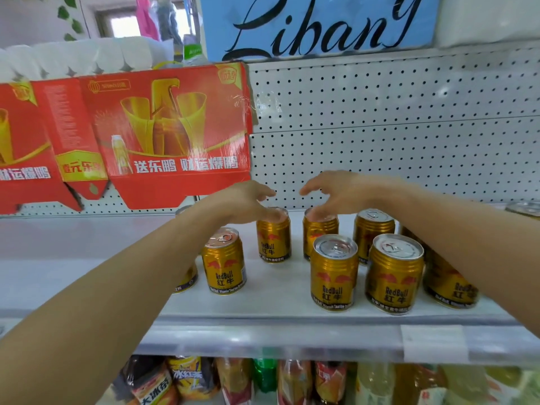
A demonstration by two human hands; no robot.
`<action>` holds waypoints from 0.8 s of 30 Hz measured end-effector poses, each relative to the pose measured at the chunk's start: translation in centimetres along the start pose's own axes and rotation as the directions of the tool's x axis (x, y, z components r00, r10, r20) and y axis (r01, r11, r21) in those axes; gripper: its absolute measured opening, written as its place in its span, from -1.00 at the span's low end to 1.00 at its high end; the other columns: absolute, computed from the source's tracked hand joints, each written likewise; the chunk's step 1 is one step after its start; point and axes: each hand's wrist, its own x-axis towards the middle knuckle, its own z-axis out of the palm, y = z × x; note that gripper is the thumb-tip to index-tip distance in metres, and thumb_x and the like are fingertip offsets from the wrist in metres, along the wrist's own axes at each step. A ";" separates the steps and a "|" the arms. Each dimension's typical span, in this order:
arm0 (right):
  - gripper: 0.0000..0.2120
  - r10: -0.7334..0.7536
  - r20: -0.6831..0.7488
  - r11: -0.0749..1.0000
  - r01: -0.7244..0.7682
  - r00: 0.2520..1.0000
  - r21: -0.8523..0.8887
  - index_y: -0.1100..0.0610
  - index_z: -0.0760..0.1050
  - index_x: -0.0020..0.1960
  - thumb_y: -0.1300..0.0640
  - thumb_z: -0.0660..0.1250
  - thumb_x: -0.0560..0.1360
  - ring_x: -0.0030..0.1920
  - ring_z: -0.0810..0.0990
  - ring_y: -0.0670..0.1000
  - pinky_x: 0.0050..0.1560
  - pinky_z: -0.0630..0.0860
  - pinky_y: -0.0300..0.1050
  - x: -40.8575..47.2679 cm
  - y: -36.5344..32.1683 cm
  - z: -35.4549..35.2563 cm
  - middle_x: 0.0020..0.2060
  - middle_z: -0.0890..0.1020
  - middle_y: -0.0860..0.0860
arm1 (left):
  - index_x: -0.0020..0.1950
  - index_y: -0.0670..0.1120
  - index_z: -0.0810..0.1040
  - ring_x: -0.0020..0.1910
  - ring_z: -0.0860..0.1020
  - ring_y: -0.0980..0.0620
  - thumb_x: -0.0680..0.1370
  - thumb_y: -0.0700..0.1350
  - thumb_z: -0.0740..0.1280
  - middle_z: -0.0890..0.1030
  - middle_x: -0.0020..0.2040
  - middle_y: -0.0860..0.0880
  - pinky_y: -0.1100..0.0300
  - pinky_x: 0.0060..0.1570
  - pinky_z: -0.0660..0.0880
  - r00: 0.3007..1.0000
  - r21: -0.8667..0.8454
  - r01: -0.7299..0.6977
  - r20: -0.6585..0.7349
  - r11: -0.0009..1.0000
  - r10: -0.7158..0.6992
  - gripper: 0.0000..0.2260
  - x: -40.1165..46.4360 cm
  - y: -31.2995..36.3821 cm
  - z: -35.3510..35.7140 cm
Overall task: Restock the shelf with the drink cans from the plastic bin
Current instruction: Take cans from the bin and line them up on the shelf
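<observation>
Gold cans [334, 270] on shelf [263, 290]; both hands [242, 201] above

Gold drink cans with red bull logos and silver pull-tab lids stand upright on the white shelf [277, 299] before its pegboard back. At the rear stand a can [273, 238], a second [320, 229] and a third [372, 229]; in front are one at the left [224, 263], a pair just beside each other [334, 273] [394, 276], and one at far right [451, 285], partly hidden by an arm
</observation>
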 end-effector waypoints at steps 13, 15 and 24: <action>-0.45 -0.122 0.034 0.993 0.122 0.992 -0.002 -0.13 0.45 0.33 -0.15 0.46 0.38 0.17 0.49 -0.04 0.12 0.44 -0.12 -7.9 -2.9 2.0 0.16 0.48 -0.16 | 0.47 -0.02 0.37 0.11 0.44 0.01 0.52 0.04 0.39 0.47 0.35 -0.05 0.16 -0.05 0.40 0.980 0.085 0.174 -0.109 0.981 -0.165 -0.46 -8.0 -1.5 1.6; -0.46 -0.131 0.017 0.991 0.131 0.991 -0.005 -0.07 0.46 0.34 -0.12 0.45 0.40 0.11 0.49 -0.05 0.09 0.46 -0.12 -8.0 -2.9 2.3 0.21 0.50 -0.11 | 0.46 -0.03 0.39 0.11 0.44 0.03 0.50 0.03 0.42 0.47 0.36 -0.04 0.17 -0.03 0.39 0.984 0.051 0.149 -0.104 0.988 -0.143 -0.45 -8.3 -0.8 1.7; -0.47 -0.139 -0.013 0.990 0.139 0.990 -0.023 0.05 0.43 0.33 -0.14 0.40 0.44 0.08 0.50 0.02 0.00 0.48 -0.09 -8.6 -2.6 3.0 0.20 0.52 0.00 | 0.41 -0.05 0.45 0.23 0.50 0.01 0.42 0.00 0.51 0.50 0.36 -0.01 0.15 0.13 0.46 0.998 -0.129 0.014 -0.052 0.992 -0.021 -0.41 -8.4 3.3 3.7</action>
